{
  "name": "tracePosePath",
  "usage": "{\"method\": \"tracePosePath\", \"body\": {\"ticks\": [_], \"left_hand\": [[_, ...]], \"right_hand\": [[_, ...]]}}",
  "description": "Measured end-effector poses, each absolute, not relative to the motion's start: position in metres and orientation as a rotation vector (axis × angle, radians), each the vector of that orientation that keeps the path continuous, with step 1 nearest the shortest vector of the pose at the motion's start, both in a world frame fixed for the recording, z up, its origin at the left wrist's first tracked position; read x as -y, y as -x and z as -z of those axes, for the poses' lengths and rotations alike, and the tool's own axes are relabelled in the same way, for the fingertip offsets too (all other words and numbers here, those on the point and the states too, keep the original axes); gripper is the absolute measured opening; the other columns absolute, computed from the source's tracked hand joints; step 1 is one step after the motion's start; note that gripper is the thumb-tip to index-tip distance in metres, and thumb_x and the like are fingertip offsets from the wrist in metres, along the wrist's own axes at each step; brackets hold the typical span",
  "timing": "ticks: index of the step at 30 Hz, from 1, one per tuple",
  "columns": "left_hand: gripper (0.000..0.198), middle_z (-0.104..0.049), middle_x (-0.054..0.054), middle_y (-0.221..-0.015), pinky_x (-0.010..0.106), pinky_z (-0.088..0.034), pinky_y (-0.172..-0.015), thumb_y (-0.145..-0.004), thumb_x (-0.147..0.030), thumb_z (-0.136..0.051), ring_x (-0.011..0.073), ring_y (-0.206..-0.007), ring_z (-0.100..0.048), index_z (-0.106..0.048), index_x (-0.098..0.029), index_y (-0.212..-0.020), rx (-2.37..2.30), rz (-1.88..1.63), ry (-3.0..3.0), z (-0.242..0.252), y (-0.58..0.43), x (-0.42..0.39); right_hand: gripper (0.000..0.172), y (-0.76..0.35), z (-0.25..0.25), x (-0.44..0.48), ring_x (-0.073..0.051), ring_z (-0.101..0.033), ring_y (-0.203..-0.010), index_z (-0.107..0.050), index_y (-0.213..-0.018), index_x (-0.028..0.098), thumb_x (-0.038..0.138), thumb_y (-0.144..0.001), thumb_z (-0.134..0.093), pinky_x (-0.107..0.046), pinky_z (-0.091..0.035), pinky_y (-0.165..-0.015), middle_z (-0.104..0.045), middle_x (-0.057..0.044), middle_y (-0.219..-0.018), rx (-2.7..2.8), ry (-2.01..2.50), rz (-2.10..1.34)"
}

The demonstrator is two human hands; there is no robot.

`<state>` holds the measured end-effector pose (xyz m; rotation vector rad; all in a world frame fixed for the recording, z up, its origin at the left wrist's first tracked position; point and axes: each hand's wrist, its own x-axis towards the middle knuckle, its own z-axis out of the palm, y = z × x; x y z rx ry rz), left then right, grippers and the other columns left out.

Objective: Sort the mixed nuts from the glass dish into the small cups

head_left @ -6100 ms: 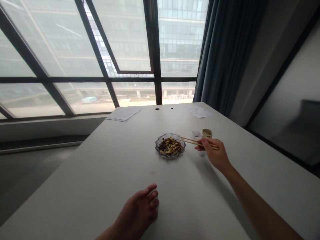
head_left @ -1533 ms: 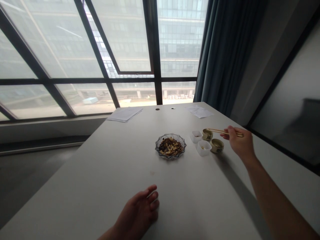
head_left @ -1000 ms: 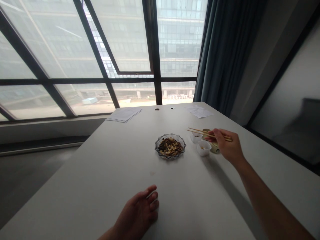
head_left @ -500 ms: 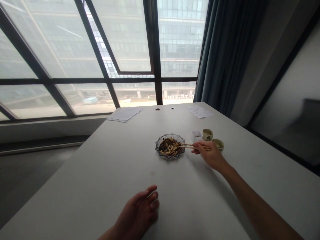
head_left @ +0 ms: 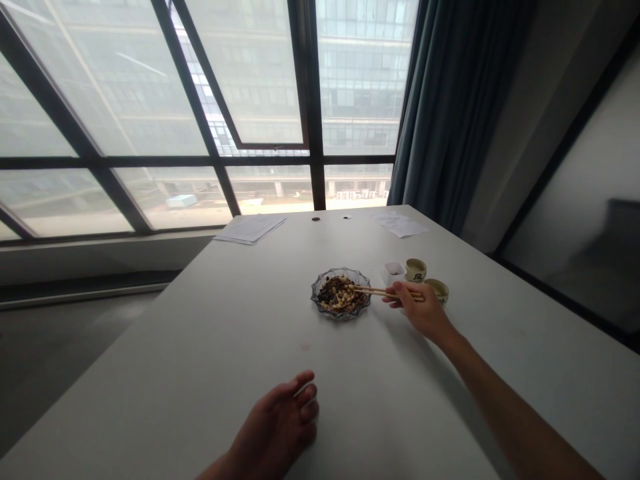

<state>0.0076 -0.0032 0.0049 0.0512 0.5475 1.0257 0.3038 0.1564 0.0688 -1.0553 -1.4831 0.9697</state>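
My right hand [head_left: 420, 310] is closed on a pair of wooden chopsticks [head_left: 376, 291], which point left. Their tips reach into a scalloped clear glass bowl [head_left: 320, 309] at the middle of the table. A heap of mixed brown, dark and pale yellow pieces, like nuts and seeds [head_left: 340, 293], fills the bowl; whether the tips pinch a piece is too small to tell. My left hand [head_left: 283, 420] rests on its side on the table in front of the bowl, holding nothing, its fingers loosely curled and apart.
Beside my right hand stand a small white cup [head_left: 393, 273] with a little inside, a greenish cup [head_left: 415, 269] with a dark character, and a second greenish cup [head_left: 437, 291] partly behind the hand. Paper sheets [head_left: 250, 229] and more papers [head_left: 401, 224] lie at the table's far end.
The chopstick tips have drawn closer together over the heap. My left hand and the bowl stay where they were.
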Motion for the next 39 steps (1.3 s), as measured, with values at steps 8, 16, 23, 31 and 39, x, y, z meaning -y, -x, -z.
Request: {"method": "tracePosePath", "body": {"ticks": [8,16,23,31,39], "left_hand": [[0.030,-0.060,-0.001,-0.077,0.025,-0.036,-0.056,-0.074,-0.017,-0.082,0.0136,-0.064,-0.052,-0.068,-0.015,-0.101,-0.549,-1.023,-0.055,-0.002,-0.007,0.003],[0.030,-0.060,0.000,-0.078,0.025,-0.037,-0.057,-0.074,-0.017,-0.082,0.0139,-0.065,-0.053,-0.068,-0.015,-0.101,-0.547,-1.023,-0.049,-0.003,-0.007,0.004],[0.027,-0.061,0.000,-0.078,0.025,-0.037,-0.057,-0.076,-0.016,-0.080,0.0139,-0.064,-0.053,-0.068,-0.015,-0.100,-0.542,-1.023,-0.046,-0.005,-0.007,0.003],[0.029,-0.061,0.000,-0.078,0.025,-0.037,-0.057,-0.074,-0.017,-0.082,0.0138,-0.064,-0.053,-0.069,-0.015,-0.100,-0.542,-1.017,-0.050,-0.003,-0.007,0.003],[0.027,-0.061,0.000,-0.079,0.026,-0.037,-0.057,-0.076,-0.017,-0.080,0.0143,-0.065,-0.054,-0.068,-0.016,-0.101,-0.539,-1.028,-0.050,-0.003,-0.007,0.004]], "right_hand": [[0.050,-0.305,-0.065,-0.159,-0.025,-0.078,-0.073,-0.077,-0.091,0.013,0.062,-0.091,-0.063,-0.033,-0.064,-0.067,-0.079,-0.011,-0.078,1.531,1.044,-0.933],[0.048,-0.300,-0.061,-0.158,-0.025,-0.078,-0.074,-0.077,-0.089,0.014,0.060,-0.091,-0.064,-0.033,-0.064,-0.065,-0.079,-0.012,-0.080,1.511,1.017,-0.959],[0.049,-0.300,-0.061,-0.158,-0.025,-0.078,-0.073,-0.077,-0.088,0.013,0.060,-0.090,-0.066,-0.032,-0.065,-0.064,-0.078,-0.012,-0.078,1.467,1.021,-0.965],[0.050,-0.297,-0.061,-0.157,-0.024,-0.078,-0.071,-0.077,-0.086,0.012,0.061,-0.088,-0.067,-0.033,-0.066,-0.066,-0.078,-0.012,-0.078,1.401,1.023,-0.947],[0.046,-0.316,-0.091,-0.157,-0.024,-0.078,-0.070,-0.077,-0.086,0.013,0.058,-0.087,-0.070,-0.032,-0.067,-0.067,-0.079,-0.012,-0.080,1.317,0.981,-0.778]]}}
